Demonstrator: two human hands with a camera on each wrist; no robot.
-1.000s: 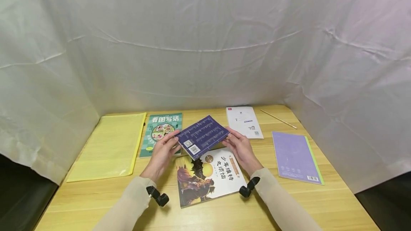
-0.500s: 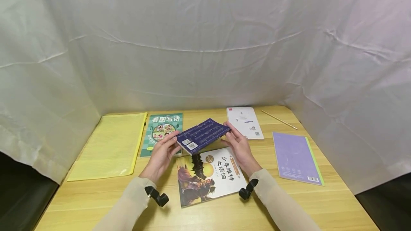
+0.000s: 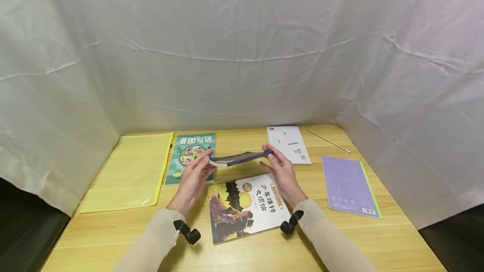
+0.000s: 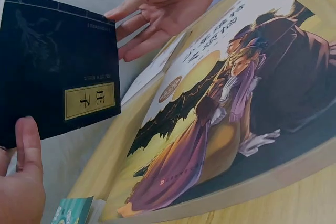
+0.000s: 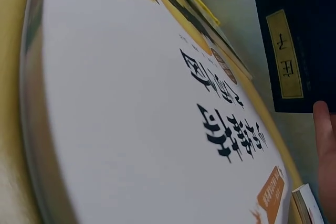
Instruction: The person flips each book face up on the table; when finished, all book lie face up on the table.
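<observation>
A thin dark blue book point(image 3: 240, 158) hangs edge-on, almost level, above the table between both hands. My left hand point(image 3: 193, 177) pinches its left end; in the left wrist view the thumb point(image 4: 26, 150) presses on the underside, the cover with the yellow title label point(image 4: 89, 100). My right hand point(image 3: 283, 173) is spread with fairly straight fingers point(image 4: 142, 22), its fingertips at the book's right end. The right wrist view shows one fingertip point(image 5: 326, 140) by the dark cover point(image 5: 294, 40). Under the hands lies a large illustrated book point(image 3: 245, 209) with a white and yellow cover.
On the wooden table point(image 3: 264, 251) lie a yellow mesh folder point(image 3: 128, 171) at the left, a green picture book point(image 3: 190, 152) beside it, a white booklet point(image 3: 288, 144), a pencil point(image 3: 328, 140) at the back right, and a purple notebook point(image 3: 348, 184). White cloth walls surround the table.
The dark blue book has tipped from showing its back cover to lying nearly level and edge-on. The right hand has opened, with only its fingertips at the book's end.
</observation>
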